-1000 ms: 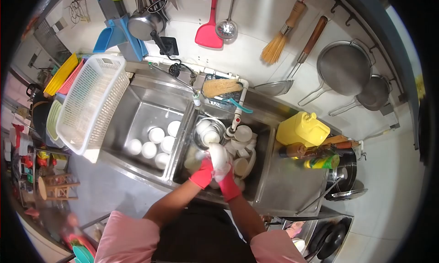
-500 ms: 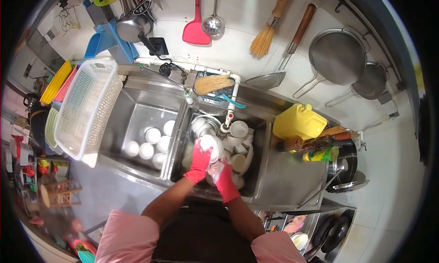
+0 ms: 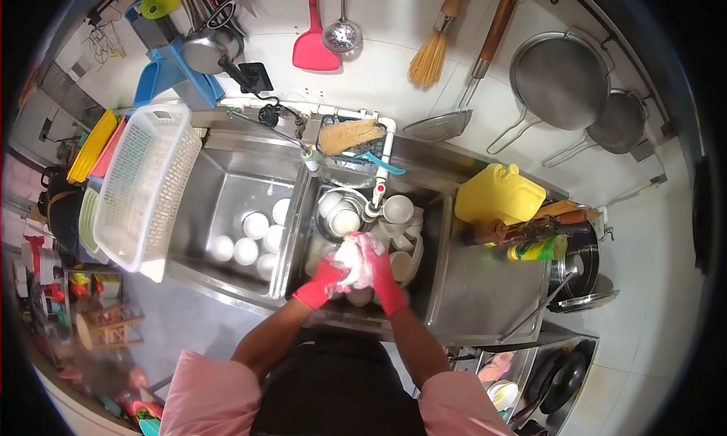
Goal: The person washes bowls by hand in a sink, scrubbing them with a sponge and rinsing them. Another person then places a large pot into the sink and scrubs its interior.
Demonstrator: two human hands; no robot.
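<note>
My left hand (image 3: 321,281), in a red rubber glove, is closed around the near left side of a white bowl (image 3: 350,262) covered in suds. My right hand (image 3: 385,268), gloved alike, wraps the bowl's right side, with foam on its fingers. Both hands are over the right sink basin (image 3: 301,258). Just beyond them a round metal bowl (image 3: 322,220) holds several white bowls (image 3: 346,222). White cups and bowls (image 3: 398,209) are heaped to the right of my hands, partly hidden by the right glove.
Several small white bowls (image 3: 256,225) lie in the left basin. A white plastic basket (image 3: 144,186) leans at far left. The faucet pipe (image 3: 380,171) rises behind the right basin. On the right counter stand a yellow jug (image 3: 498,197) and a green-yellow bottle (image 3: 539,249).
The white bowl from my left hand now appears among those in the metal bowl. My hands have come together around another sudsy white bowl, nearer to me.
</note>
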